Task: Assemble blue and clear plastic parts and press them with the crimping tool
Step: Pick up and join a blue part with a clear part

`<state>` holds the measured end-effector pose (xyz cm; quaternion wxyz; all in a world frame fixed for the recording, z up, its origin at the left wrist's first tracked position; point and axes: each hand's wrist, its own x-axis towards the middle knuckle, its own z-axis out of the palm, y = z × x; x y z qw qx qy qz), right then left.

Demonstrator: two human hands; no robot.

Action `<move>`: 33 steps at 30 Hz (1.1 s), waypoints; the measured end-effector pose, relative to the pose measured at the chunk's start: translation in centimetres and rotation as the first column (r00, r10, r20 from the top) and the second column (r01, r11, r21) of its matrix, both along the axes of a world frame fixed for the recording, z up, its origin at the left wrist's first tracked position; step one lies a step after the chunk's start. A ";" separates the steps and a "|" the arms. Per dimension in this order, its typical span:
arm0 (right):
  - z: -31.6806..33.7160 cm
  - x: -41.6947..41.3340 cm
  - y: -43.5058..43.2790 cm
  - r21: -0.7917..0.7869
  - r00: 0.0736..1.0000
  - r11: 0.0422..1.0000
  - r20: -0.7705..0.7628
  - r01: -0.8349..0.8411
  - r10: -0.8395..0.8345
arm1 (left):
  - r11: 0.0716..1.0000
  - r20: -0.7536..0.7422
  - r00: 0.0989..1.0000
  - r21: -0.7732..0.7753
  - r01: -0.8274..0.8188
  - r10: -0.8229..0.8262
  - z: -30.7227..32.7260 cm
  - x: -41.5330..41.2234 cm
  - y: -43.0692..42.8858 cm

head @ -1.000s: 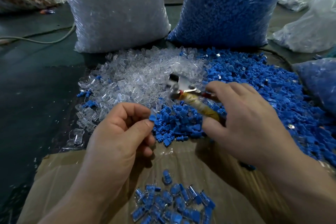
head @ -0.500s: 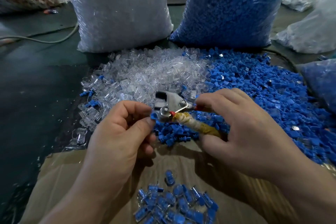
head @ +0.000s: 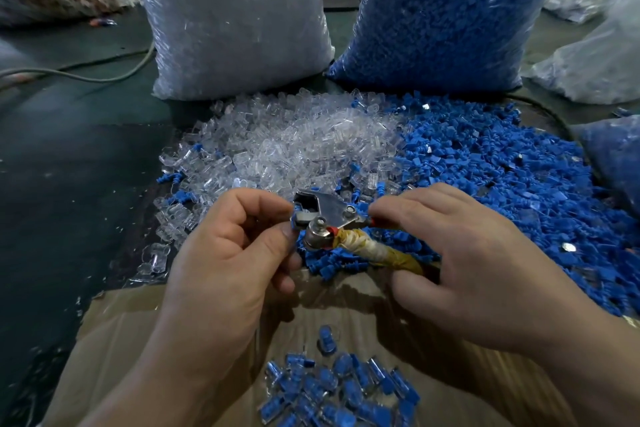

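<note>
Clear (head: 294, 146) and blue loose parts (head: 502, 184) lie heaped, many left. Cardboard (head: 145, 340) holds a small finished pile (head: 332, 392). Right hand (head: 485, 274) grips crimping tool (head: 325, 222); left hand (head: 225, 253) pinches one blue part (head: 294, 220) at its jaws.

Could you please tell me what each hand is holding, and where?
Right hand grips the crimping tool by its taped handle; left hand pinches a small blue part at the tool's head.

Dim dark-green floor (head: 69, 156), perhaps a mat.
</note>
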<state>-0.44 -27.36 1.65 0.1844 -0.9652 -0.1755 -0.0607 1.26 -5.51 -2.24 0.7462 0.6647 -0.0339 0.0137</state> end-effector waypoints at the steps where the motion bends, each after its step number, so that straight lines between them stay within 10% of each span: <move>1: 0.0 0.0 0.0 -0.018 1.000 1.000 0.005 0.002 -0.002 | 1.000 -0.005 1.000 0.001 0.007 -0.007 0.0 0.0 0.1; 23: 0.3 0.3 -0.5 -0.013 0.996 0.997 -0.041 0.078 -0.078 | 0.989 -0.058 0.997 0.139 -0.045 0.054 0.1 0.1 0.2; 33: -0.9 2.7 -0.8 -0.262 0.951 0.921 -0.031 0.289 -0.307 | 0.947 -0.119 0.993 0.317 0.047 -0.010 0.5 -0.8 -0.6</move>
